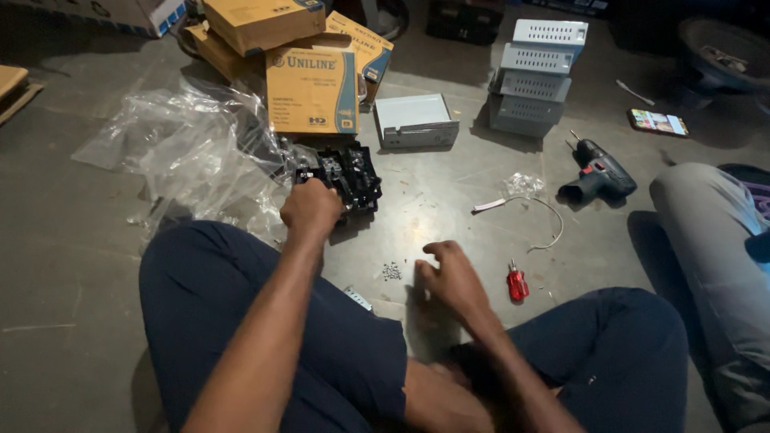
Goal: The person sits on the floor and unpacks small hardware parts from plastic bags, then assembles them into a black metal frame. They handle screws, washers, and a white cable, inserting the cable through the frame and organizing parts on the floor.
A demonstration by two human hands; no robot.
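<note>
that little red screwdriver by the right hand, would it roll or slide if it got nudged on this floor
The red screwdriver probably rolls: its stubby handle looks rounded and lies flat on the smooth concrete floor. It seems small and light, so a brush from the right hand would likely shift it. The handle looks like hard plastic, so probably stiff.

Left hand (309,207) gripping black switch module (346,176), right hand (449,277) hovering beside small screws (391,271), red screwdriver (517,283) nearby

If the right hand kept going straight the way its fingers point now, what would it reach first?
Likely the small pile of screws on the floor just beyond the fingertips of the right hand, which point left. The gap looks short, though depth is hard to judge here.
</note>
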